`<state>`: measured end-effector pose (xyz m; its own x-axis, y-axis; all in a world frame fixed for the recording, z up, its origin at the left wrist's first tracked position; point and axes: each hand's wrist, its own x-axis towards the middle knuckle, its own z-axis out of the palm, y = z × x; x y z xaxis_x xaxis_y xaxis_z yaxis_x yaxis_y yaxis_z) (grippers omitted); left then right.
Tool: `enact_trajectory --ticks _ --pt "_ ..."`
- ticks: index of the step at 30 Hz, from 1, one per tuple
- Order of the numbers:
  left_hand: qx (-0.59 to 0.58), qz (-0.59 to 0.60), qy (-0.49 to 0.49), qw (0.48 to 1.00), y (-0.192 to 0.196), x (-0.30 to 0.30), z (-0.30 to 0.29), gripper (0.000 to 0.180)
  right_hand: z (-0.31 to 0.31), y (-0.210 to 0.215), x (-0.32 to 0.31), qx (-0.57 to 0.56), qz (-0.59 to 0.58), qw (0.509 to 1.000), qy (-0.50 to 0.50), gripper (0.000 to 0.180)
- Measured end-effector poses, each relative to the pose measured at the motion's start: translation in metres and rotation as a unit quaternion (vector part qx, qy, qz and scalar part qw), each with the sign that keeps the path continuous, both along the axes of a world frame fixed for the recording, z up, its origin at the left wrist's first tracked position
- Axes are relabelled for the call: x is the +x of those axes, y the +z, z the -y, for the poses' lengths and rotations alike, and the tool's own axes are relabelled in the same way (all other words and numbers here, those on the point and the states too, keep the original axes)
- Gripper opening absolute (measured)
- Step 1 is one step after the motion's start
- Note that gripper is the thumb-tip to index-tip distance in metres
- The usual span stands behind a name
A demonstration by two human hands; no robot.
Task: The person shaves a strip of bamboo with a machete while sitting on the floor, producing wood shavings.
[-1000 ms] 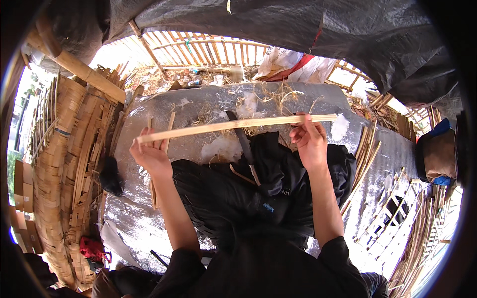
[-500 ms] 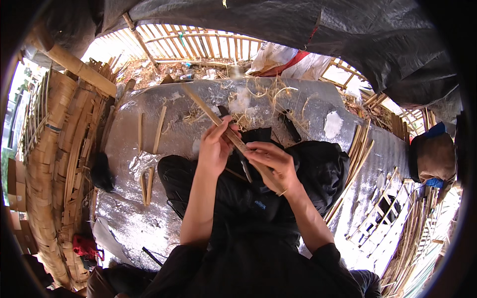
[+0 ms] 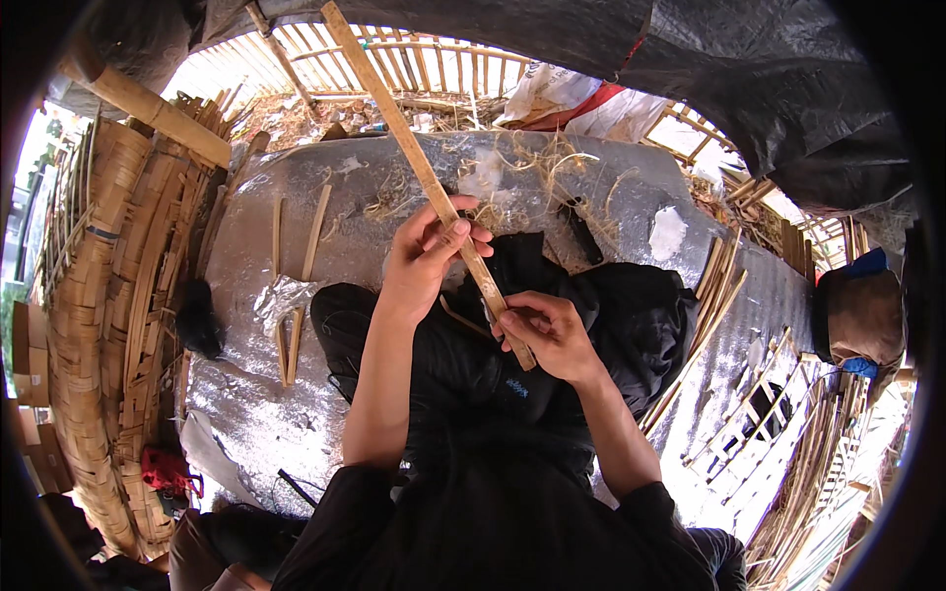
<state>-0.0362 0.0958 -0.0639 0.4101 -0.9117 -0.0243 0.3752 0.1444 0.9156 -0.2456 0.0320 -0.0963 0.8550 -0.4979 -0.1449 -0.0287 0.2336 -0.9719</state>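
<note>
A long, flat bamboo strip [image 3: 394,118] slants across in front of me, its far end up and to the left, its near end above my lap. My left hand [image 3: 424,258] is closed round its middle, thumb on top. Close to the near end, my right hand [image 3: 548,333] pinches the strip between thumb and fingers. Something dark peeks out behind the left fingers; the strip and hand mostly hide it, so its kind cannot be told. Beyond my lap, a black-handled tool [image 3: 581,234] lies on the silvery mat [image 3: 345,222] near curly shavings [image 3: 557,163].
Thin bamboo strips [image 3: 313,236] lie left of my knees, and a bundle of strips [image 3: 711,305] lies to the right. Woven bamboo panels [image 3: 108,325] stand at the left. A slatted frame [image 3: 749,419] rests at the right. Dark plastic sheeting [image 3: 729,79] hangs overhead.
The bamboo strip has slid up and away, with more of its far end showing. My right hand has shifted down slightly. The knife blade seen under the strip before is now mostly hidden.
</note>
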Motion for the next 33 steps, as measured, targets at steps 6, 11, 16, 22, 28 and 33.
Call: enact_trajectory --ticks 6,11,16,22,28,33 --pt "0.037 0.067 -0.078 0.994 -0.010 -0.005 0.009 0.033 -0.005 0.002 -0.012 0.007 -0.030 1.000 0.003 0.028" --pt "0.116 0.205 -0.057 0.970 -0.039 -0.011 0.017 0.054 0.025 -0.024 -0.078 0.069 -0.106 0.976 -0.176 0.022" --pt "0.182 0.174 -0.017 0.968 -0.047 0.006 0.003 0.053 0.063 -0.088 -0.212 -0.053 -0.281 0.811 -0.511 0.025" --pt "0.208 0.161 0.055 0.963 -0.062 0.035 -0.020 0.045 0.051 -0.177 -0.319 -0.288 -0.512 0.646 -0.488 0.025" --pt "0.227 0.174 0.153 0.946 -0.057 0.069 -0.059 0.042 0.031 -0.241 -0.341 -0.195 -0.707 0.570 -0.371 0.079" --pt "0.260 0.182 0.189 0.929 -0.055 0.086 -0.086 0.050 0.072 -0.326 -0.434 -0.191 -0.695 0.609 -0.332 0.059"
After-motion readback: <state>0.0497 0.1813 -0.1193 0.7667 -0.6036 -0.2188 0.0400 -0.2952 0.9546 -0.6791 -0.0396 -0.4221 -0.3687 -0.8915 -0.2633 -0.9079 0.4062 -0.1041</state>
